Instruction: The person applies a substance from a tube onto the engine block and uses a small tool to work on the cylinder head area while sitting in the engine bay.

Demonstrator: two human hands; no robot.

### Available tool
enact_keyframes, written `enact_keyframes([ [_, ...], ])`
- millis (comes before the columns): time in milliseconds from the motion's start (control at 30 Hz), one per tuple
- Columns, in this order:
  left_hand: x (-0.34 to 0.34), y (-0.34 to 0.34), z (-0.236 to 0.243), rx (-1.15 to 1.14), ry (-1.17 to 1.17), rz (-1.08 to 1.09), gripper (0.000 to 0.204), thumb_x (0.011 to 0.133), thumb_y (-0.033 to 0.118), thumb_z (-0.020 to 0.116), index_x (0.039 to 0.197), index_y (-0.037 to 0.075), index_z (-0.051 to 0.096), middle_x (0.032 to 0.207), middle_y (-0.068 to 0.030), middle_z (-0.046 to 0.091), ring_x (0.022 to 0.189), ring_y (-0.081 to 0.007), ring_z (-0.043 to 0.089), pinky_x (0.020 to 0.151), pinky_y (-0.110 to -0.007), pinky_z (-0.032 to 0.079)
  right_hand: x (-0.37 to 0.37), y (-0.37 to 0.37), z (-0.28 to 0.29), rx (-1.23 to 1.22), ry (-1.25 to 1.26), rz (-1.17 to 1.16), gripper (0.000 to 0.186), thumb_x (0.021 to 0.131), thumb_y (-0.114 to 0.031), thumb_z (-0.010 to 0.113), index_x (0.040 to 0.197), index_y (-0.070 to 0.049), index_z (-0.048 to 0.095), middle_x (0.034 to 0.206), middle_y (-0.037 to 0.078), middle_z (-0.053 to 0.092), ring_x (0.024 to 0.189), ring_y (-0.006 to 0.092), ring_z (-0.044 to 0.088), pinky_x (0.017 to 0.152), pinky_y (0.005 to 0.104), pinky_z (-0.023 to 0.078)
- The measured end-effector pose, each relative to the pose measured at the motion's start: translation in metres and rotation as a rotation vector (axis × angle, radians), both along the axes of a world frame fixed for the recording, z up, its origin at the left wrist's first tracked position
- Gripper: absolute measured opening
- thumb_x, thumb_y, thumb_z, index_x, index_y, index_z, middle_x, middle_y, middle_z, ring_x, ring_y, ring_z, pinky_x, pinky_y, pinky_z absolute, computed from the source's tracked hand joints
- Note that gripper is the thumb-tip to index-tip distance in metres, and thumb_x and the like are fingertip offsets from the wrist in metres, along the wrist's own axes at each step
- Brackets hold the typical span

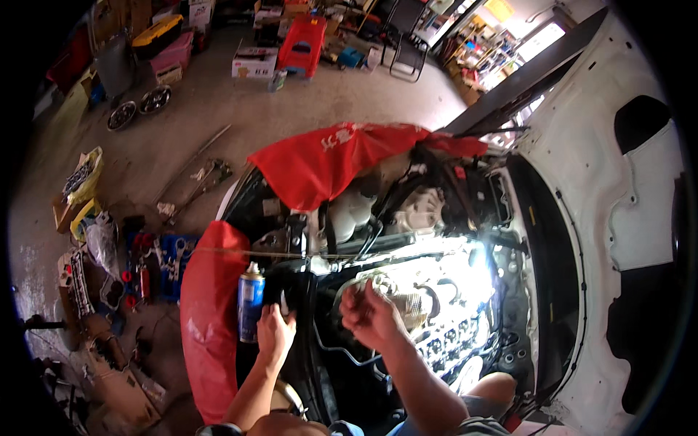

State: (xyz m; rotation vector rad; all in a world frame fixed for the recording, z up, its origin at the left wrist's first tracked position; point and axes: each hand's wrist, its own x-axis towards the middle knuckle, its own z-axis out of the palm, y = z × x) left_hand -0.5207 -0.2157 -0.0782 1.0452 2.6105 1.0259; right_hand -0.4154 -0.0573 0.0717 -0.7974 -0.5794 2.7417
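Note:
My left hand (pixel 275 333) is closed just right of a blue spray can (pixel 249 304), which stands upright at the front of the engine bay. A small pale, pointed piece (pixel 283 299) sticks up from the fingers; its kind is too small to tell. My right hand (pixel 372 320) is raised over the engine (pixel 454 291), its fingers curled in. Whatever those fingers hold, if anything, is hidden. Bright light falls on the opened engine, where a row of dark round parts shows beside a mesh-like metal cover (pixel 411 309).
Red covers (pixel 211 320) drape the front and far fender of the car. The raised white hood (pixel 582 145) stands at the right. On the floor at the left lie a blue tool tray (pixel 174 258), car parts and bags. A red stool (pixel 302 47) stands farther back.

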Motion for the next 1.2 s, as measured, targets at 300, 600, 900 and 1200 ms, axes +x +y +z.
enact_keyframes([
  [300, 0.002, -0.01, 0.006, -0.036, -0.088, -0.004, 0.03, 0.074, 0.012, 0.072, 0.087, -0.005, 0.052, 0.082, -0.0235, 0.056, 0.073, -0.0402, 0.058, 0.064, -0.045, 0.049, -0.006, -0.014, 0.012, -0.009, 0.138, 0.088, 0.055, 0.097, -0.048, 0.033, 0.117, -0.003, 0.057, 0.092, 0.007, 0.06, 0.068, 0.0155, 0.051, 0.049, 0.0251, 0.036],
  [600, -0.001, -0.038, 0.049, 0.21, -0.341, 0.062, 0.025, 0.087, 0.011, 0.059, 0.107, -0.004, 0.056, 0.093, -0.0145, 0.062, 0.07, -0.0211, 0.062, 0.056, -0.029, 0.053, -0.015, -0.02, 0.012, -0.227, 0.324, 0.05, 0.078, 0.09, -0.066, 0.025, 0.14, -0.007, 0.033, 0.127, 0.016, 0.051, 0.103, 0.0274, 0.055, 0.066, 0.0315, 0.045],
  [900, -0.012, -0.104, 0.04, 0.258, -0.167, 0.341, 0.029, 0.087, 0.007, 0.056, 0.116, 0.0, 0.053, 0.104, -0.0156, 0.059, 0.097, -0.0293, 0.056, 0.082, -0.038, 0.046, -0.032, -0.036, -0.009, -0.052, 0.152, 0.063, 0.091, 0.079, -0.08, 0.022, 0.142, -0.015, 0.03, 0.143, 0.014, 0.035, 0.132, 0.0312, 0.033, 0.101, 0.0445, 0.032],
  [1200, -0.06, -0.16, -0.017, -0.199, 0.073, 0.445, 0.049, 0.093, 0.026, 0.051, 0.13, -0.003, 0.039, 0.129, -0.023, 0.045, 0.119, -0.0384, 0.042, 0.101, -0.048, 0.032, -0.023, -0.059, -0.103, 1.382, -0.402, 0.137, 0.054, 0.094, -0.038, 0.049, 0.134, -0.004, 0.035, 0.135, 0.016, 0.04, 0.119, 0.0287, 0.046, 0.092, 0.0381, 0.04],
])
